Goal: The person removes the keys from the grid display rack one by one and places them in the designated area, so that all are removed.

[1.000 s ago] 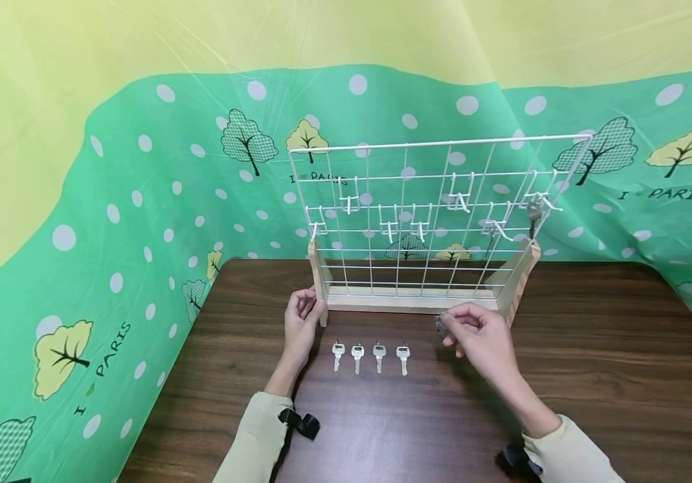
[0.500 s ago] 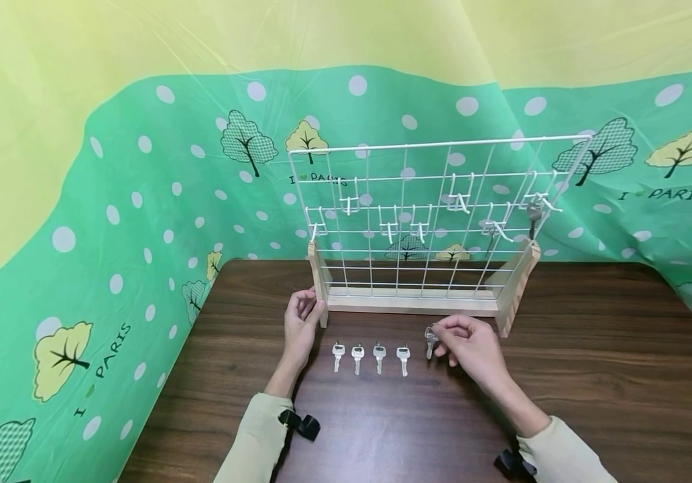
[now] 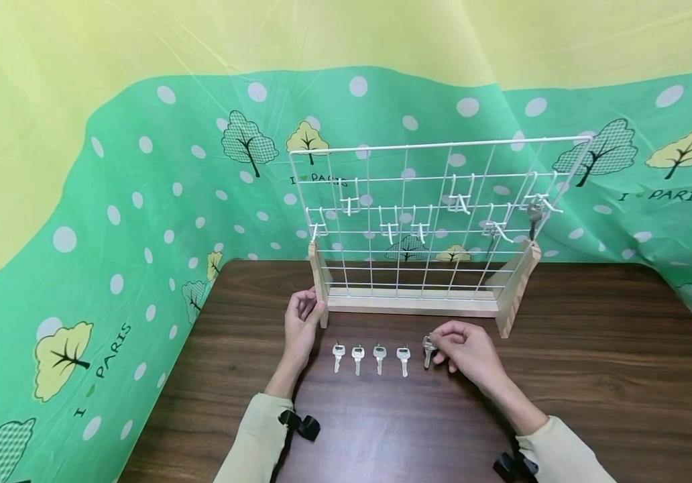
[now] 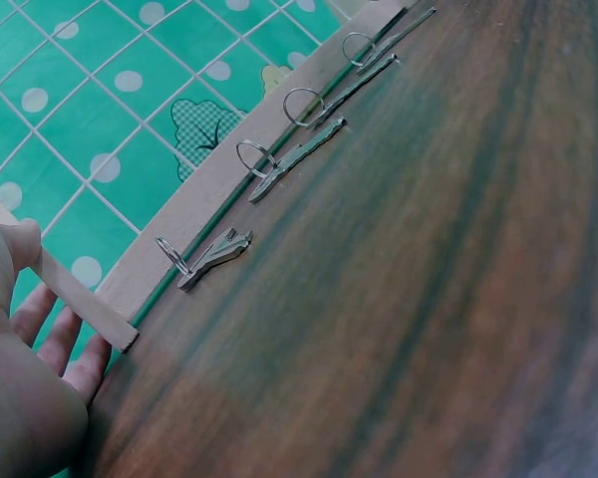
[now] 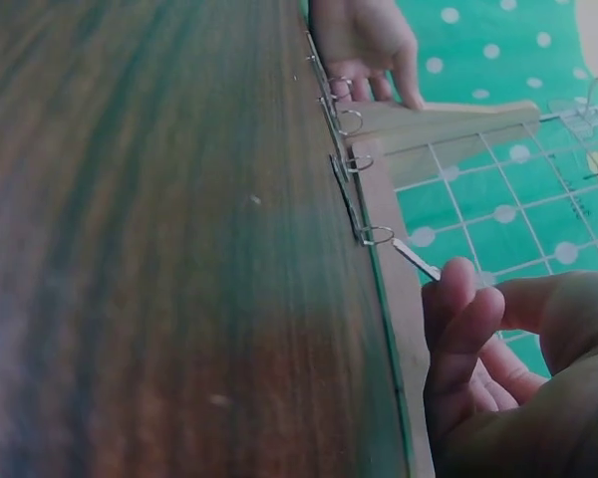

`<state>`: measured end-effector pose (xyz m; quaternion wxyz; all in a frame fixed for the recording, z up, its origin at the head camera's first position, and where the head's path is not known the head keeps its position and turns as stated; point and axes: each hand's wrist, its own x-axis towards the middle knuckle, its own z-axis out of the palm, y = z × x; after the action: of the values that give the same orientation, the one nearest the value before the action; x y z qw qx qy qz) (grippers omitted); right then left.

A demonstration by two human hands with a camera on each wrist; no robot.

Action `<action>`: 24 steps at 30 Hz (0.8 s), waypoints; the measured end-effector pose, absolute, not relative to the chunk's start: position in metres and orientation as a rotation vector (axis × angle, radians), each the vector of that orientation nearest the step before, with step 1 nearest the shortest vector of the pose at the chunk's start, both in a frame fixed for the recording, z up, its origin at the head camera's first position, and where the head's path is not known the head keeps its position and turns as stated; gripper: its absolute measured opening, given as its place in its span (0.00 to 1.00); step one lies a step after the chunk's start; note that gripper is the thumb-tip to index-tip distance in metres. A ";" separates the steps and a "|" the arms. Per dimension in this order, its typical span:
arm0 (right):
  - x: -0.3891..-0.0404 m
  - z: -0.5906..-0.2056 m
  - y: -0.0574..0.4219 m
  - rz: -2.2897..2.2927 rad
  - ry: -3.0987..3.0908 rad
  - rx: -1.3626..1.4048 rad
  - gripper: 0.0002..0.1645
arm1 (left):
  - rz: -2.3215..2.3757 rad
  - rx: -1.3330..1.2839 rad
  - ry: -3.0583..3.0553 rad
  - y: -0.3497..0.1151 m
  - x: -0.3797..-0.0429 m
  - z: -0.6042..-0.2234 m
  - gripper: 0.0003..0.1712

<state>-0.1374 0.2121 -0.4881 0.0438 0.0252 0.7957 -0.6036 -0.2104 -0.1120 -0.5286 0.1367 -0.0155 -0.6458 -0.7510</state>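
My right hand (image 3: 469,352) pinches a silver key (image 3: 428,352) by its head, at the right end of a row of keys. In the right wrist view the held key (image 5: 417,260) slants out from the fingertips; whether it touches the table I cannot tell. Several similar keys with rings (image 3: 379,359) lie side by side before a white wire grid rack (image 3: 406,251). My left hand (image 3: 302,325) holds the rack's left wooden upright (image 3: 318,282), thumb in front and fingers behind, as the left wrist view shows at the upright's foot (image 4: 90,307).
White hooks (image 3: 458,201) sit on the grid in two rows. One key (image 3: 534,218) hangs from the upper right hook, and another from the hook (image 3: 497,229) lower left of it. Behind the dark wooden table (image 3: 611,349) stands a green and yellow printed cloth (image 3: 189,154).
My right hand has moved left and towards me with the key, from beside the rack's base to the row's right end. My left hand has stayed on the upright.
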 end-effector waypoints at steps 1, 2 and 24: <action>-0.138 -0.489 0.212 -1.834 2.433 0.069 0.10 | -2.172 -0.044 -1.871 -0.112 -0.210 -0.529 0.16; -0.138 -0.490 0.212 -1.822 2.438 0.063 0.10 | -2.169 -0.044 -1.873 -0.112 -0.210 -0.528 0.16; -0.137 -0.511 0.208 -1.321 3.038 -0.112 0.05 | -2.173 -0.063 -1.861 -0.112 -0.211 -0.530 0.16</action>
<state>-0.1371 0.2079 -0.5106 -0.0863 -0.0336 0.9131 -0.3970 -0.2113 -0.1124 -0.5297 0.1396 -0.0219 -0.6439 -0.7520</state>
